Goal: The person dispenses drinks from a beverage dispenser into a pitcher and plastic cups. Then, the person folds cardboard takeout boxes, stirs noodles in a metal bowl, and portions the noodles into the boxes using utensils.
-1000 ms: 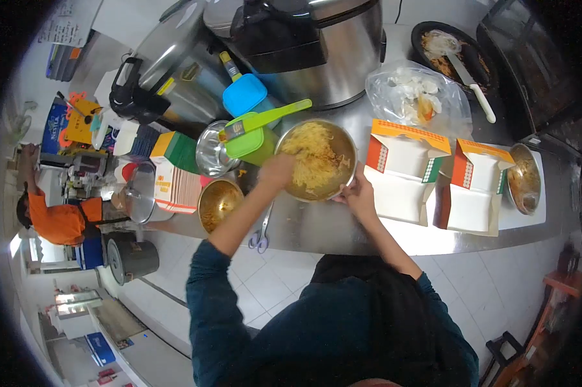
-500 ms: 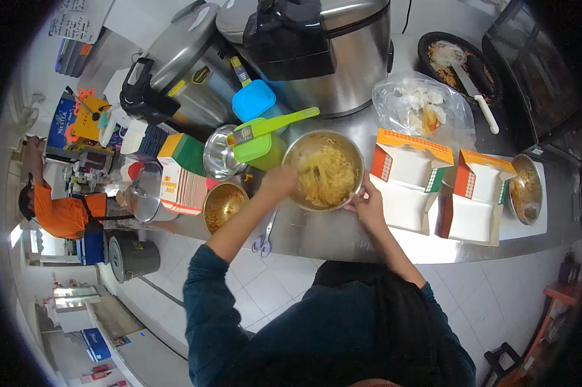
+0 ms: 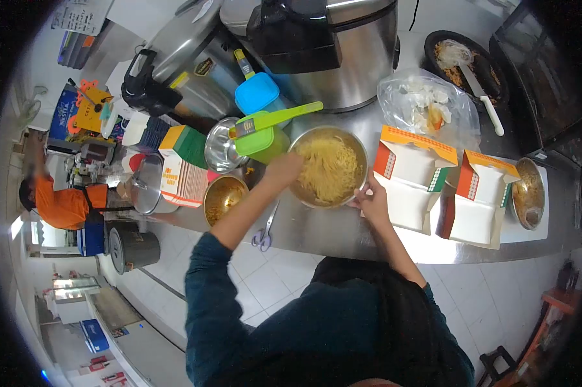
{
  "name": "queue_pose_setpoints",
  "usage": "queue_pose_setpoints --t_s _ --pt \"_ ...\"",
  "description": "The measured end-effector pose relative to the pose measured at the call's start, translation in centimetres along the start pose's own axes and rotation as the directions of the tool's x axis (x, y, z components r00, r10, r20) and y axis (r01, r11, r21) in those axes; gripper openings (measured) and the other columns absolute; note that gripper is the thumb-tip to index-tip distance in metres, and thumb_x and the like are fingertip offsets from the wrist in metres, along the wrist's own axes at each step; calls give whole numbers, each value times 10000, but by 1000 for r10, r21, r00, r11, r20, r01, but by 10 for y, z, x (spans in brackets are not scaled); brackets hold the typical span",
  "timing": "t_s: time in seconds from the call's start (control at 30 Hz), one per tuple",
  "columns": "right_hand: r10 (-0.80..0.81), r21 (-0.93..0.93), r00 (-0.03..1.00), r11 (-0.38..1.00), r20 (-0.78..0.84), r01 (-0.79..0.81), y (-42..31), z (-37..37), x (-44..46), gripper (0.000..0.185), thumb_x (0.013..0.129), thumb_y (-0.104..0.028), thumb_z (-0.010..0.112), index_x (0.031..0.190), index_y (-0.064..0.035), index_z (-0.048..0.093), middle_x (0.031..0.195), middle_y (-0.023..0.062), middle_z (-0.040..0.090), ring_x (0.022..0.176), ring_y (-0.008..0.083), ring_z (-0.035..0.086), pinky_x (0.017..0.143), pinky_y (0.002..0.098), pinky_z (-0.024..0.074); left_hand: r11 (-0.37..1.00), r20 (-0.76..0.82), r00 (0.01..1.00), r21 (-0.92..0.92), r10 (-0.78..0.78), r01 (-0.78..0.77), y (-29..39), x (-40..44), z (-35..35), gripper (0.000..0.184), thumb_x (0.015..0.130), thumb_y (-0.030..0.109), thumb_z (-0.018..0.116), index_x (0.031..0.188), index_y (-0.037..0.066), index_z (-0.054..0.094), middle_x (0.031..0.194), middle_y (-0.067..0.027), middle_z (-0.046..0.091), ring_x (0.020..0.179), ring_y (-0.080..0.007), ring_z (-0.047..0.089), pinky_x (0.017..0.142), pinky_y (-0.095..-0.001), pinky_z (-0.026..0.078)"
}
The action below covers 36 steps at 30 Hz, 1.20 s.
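Note:
A metal bowl (image 3: 362,182) of yellow noodles (image 3: 329,169) stands on the steel counter in front of me. My right hand (image 3: 371,201) grips its lower right rim, thumb and fingers pinched on the edge. My left hand (image 3: 283,171) is closed at the bowl's left rim, knuckles over the noodles. Whatever it holds is hidden by the hand and smeared by motion. Just beyond the left hand are a green lidded container (image 3: 265,143) with a green-handled tool across it and a metal bowl (image 3: 220,149). Purple-handled scissors (image 3: 262,238) lie near my left forearm.
Two open food boxes (image 3: 412,193) (image 3: 474,206) stand right of the bowl. Behind are a plastic bag (image 3: 426,109), a black pan (image 3: 442,48) with a knife, and large steel cookers (image 3: 362,58). A sauce-stained bowl (image 3: 223,200) sits left. A person in orange (image 3: 62,203) works farther left.
My left hand has shifted slightly up and right at the bowl's edge. The noodles have been stirred into a more spread heap. My right hand still grips the rim.

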State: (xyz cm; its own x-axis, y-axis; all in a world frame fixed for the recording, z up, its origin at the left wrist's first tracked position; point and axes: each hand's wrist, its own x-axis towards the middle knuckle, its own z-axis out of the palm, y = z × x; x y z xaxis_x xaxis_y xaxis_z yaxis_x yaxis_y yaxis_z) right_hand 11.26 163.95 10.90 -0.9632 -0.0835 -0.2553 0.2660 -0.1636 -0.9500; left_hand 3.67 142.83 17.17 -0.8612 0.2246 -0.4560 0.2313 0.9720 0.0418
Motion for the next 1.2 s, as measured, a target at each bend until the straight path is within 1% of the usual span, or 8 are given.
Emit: queue_pose_setpoints --t_s 0.1,0.2,0.4,0.5,0.6,0.7,1.1,1.2 --pt "-4 -8 1000 1000 -18 4 3 0 6 614 746 113 447 1285 -86 230 729 9 369 618 147 563 564 238 547 959 -75 960 108 271 -262 24 0 46 149 700 130 510 765 38 607 705 -158 591 690 -295 593 606 -374 478" --pt "-6 -63 1000 998 -23 5 2 -7 2 609 741 117 448 1280 -73 237 727 12 381 638 153 569 562 243 547 977 -160 970 -81 185 -199 -9 1 27 133 698 103 496 750 51 607 725 -148 588 689 -290 589 599 -371 479" --pt "-23 -18 998 1000 -60 22 -1 -7 3 622 714 119 478 1269 -71 271 711 31 423 624 146 561 553 232 542 943 -68 945 122 320 -310 3 -11 26 122 689 95 508 713 40 615 705 -167 595 662 -301 590 593 -379 474" --pt "-53 -53 998 997 -46 51 5 -3 3 618 713 120 479 1267 -61 271 744 34 423 636 157 560 556 238 543 986 -175 973 109 147 -130 7 -1 28 112 687 106 521 685 46 615 693 -163 596 667 -294 597 572 -377 480" --pt "-62 -89 997 994 -46 58 -3 -4 8 620 719 126 471 1271 -47 249 801 35 420 661 167 559 555 246 544 935 -25 955 210 296 -285 30 -22 28 120 687 107 512 684 41 612 704 -166 596 661 -283 601 556 -372 484" --pt "-9 -76 999 997 -49 5 1 -6 0 619 715 124 475 1268 -53 264 745 28 424 638 156 566 522 236 530 991 -40 999 132 13 -8 -2 -2 2 135 698 105 493 721 34 605 729 -164 596 650 -279 603 549 -366 486" --pt "-36 -66 998 997 -61 32 7 -11 4 615 713 116 494 1262 -73 291 664 15 432 572 139 564 481 222 515 951 26 961 143 274 -275 11 -15 17 160 710 55 462 761 21 610 723 -150 598 666 -272 604 554 -376 492" --pt "15 -32 999 999 -50 -17 8 -12 -2 605 719 121 485 1259 -71 291 666 14 436 579 142 567 497 225 519 987 -53 998 158 33 -24 3 3 12 136 697 130 490 729 50 595 706 -154 594 684 -282 596 602 -365 483"
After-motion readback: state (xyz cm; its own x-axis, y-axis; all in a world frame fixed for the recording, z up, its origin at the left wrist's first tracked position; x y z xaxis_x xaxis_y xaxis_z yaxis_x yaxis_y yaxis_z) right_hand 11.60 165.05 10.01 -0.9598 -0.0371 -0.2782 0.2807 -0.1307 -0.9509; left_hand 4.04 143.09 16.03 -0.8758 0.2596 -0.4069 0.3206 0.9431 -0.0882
